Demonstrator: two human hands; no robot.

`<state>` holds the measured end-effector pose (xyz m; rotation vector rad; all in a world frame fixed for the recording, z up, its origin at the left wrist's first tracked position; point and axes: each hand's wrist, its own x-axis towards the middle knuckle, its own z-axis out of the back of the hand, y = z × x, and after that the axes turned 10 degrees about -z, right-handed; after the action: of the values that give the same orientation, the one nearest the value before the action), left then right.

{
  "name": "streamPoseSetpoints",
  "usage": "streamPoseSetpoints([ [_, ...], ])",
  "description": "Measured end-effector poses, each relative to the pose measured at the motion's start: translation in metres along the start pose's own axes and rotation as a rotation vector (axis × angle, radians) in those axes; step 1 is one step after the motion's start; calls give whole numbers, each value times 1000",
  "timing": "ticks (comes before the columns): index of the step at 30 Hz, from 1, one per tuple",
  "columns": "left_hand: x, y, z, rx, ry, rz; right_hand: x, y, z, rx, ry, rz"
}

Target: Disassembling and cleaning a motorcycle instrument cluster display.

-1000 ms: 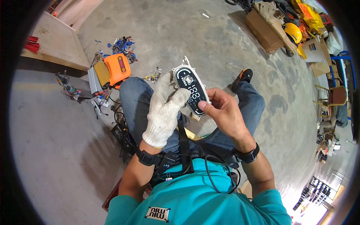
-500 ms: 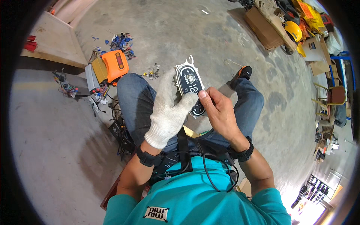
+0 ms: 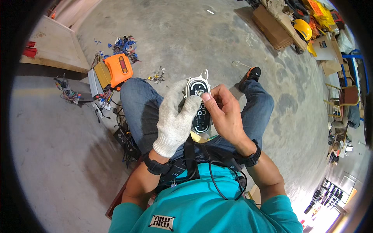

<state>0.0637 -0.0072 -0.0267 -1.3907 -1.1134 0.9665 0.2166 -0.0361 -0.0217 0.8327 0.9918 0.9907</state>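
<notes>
An oval instrument display (image 3: 201,122), with a black face, a pale metal rim and a hooked tab at its far end, is held upright in front of my lap. My left hand (image 3: 173,118), in a white knit glove, is closed around its left side, the thumb lying over the face. From the right, my bare right hand (image 3: 226,113) pinches the other edge, its thumb on the face close to the gloved thumb. A small crumpled clear or shiny bit (image 3: 199,93) shows on the face between the thumbs. The fingers behind the display are hidden.
Left of my knee lie an orange plastic housing (image 3: 118,70), a tangle of blue wires (image 3: 126,46) and small loose connectors (image 3: 157,75). Black cables (image 3: 126,141) lie beside my left thigh. A wooden bench (image 3: 58,46) stands far left, cardboard boxes (image 3: 272,27) far right.
The display has come nearer to my body, and both thumbs now sit higher on its face, around the shiny bit. My hands have shifted only slightly.
</notes>
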Motion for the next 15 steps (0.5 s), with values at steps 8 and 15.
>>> streamPoseSetpoints([
  [8, -2, 3, -2, -34, -49, 6, -1, 2, -2, 30, -21, -1],
  [15, -1, -4, -1, 19, 2, 2, -2, -9, 0, 242, 76, -6],
])
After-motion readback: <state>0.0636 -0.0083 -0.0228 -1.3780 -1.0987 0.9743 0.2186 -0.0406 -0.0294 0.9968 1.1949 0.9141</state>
